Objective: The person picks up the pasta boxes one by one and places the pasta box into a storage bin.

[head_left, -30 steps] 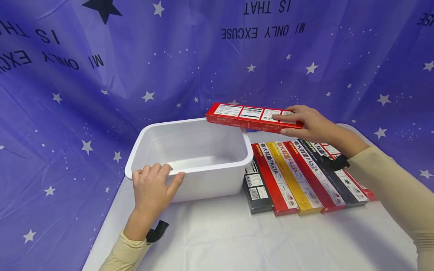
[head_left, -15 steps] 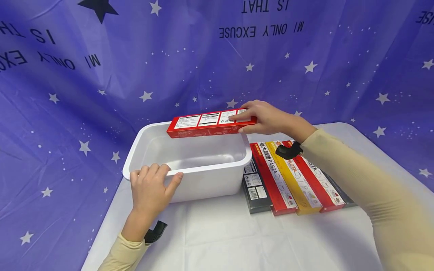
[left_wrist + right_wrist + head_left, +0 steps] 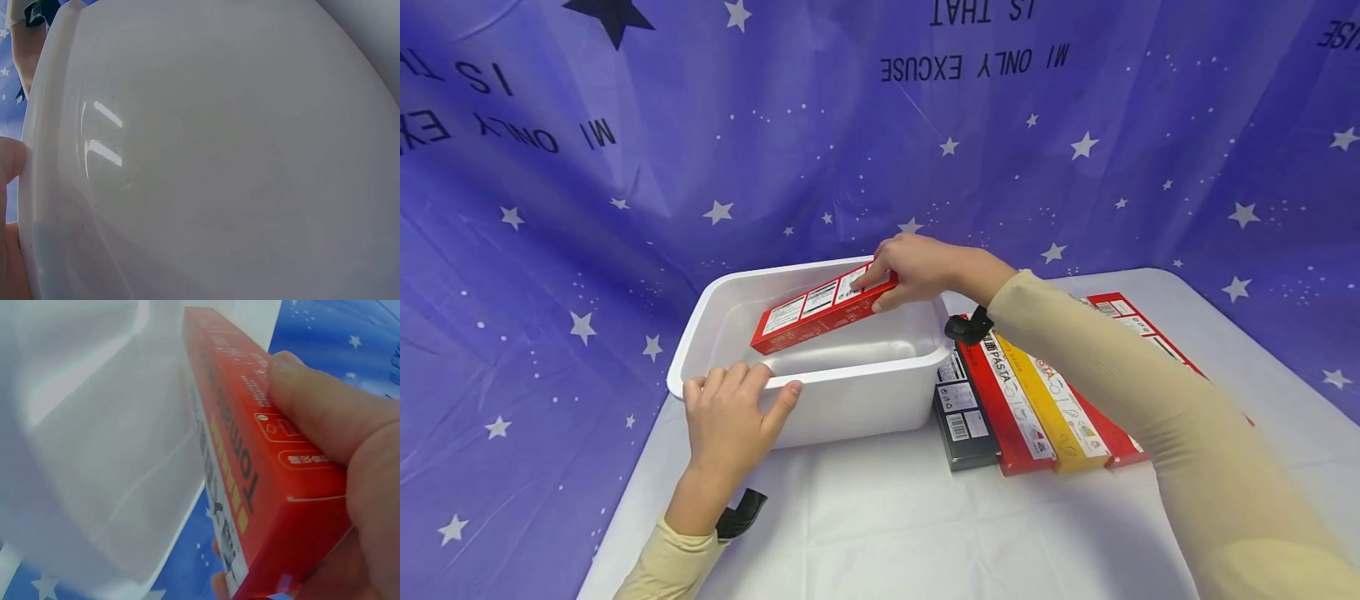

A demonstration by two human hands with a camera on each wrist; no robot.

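A long red pasta box (image 3: 820,310) is held by its right end in my right hand (image 3: 917,268), thumb on the near side and fingers over the top. Its left end tilts down inside the white plastic tub (image 3: 857,408). The right wrist view shows the thumb (image 3: 331,406) pressed along the red box (image 3: 250,444), with "Tomato" printed on one side. My left hand (image 3: 730,421) grips the tub's near rim at the left, fingers over the edge and thumb along the outside. In the left wrist view the tub's outer wall (image 3: 219,150) fills most of the frame.
Right of the tub, a dark box (image 3: 964,417), a red box (image 3: 1015,408) and a yellow box (image 3: 1067,408) lie side by side on the white-covered table (image 3: 880,525). More boxes are partly hidden under the right sleeve (image 3: 1120,383). A purple star-patterned curtain (image 3: 820,158) hangs behind.
My right hand has carried the red pasta box leftward from above the tub's right edge and down into it, the box's left end now tilted lower. My left hand stays on the rim.
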